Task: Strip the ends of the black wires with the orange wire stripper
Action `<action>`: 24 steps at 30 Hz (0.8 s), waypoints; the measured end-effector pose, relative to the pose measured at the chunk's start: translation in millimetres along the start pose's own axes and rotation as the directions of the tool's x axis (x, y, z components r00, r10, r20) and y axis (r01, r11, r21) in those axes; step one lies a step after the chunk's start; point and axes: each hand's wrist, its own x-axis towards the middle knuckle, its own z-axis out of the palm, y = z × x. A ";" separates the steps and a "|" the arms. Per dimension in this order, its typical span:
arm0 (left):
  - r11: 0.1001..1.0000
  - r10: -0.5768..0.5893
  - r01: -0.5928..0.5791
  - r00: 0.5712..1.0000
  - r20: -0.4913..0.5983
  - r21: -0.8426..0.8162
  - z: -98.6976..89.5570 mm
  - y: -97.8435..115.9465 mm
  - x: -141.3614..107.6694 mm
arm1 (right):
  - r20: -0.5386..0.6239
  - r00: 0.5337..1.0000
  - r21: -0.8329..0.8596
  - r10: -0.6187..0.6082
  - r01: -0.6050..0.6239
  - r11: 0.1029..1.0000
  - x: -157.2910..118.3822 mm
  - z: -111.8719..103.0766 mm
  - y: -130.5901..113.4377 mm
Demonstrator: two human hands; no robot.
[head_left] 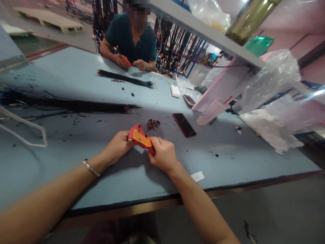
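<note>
A red and orange wire stripper (pixel 142 138) is held above the table in front of me. My right hand (pixel 163 153) is wrapped around its handle end. At the other end, my left hand (pixel 117 145) is closed against the red head of the tool; its fingertips are partly hidden behind it, and no wire shows in them. Just beyond the tool lies a small heap of black and copper-coloured wire scraps (pixel 153 124). A long bundle of black wires (pixel 83 104) stretches across the table to the left, its trimmed ends pointing right.
Opposite me a person (pixel 132 40) holds a red tool. Before them lies a shorter wire bundle (pixel 124 78). A phone (pixel 184 124), a white adapter (pixel 175 90) and a white label (pixel 197 176) are on the table (pixel 228 169). Plastic bags (pixel 271 78) crowd the right; a bent metal rod (pixel 30 127) stands left.
</note>
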 end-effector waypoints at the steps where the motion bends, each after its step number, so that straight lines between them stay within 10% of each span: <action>1: 1.000 -0.001 0.001 1.000 0.002 0.002 0.5 1.9 -0.1 | 0.003 1.000 -0.001 0.003 -0.003 1.000 0.0 0.0 0.0; 24: 0.999 -0.036 0.036 0.999 -0.005 0.034 1.1 4.2 0.8 | 0.086 0.994 0.028 0.060 -0.063 0.998 0.2 -8.0 -2.1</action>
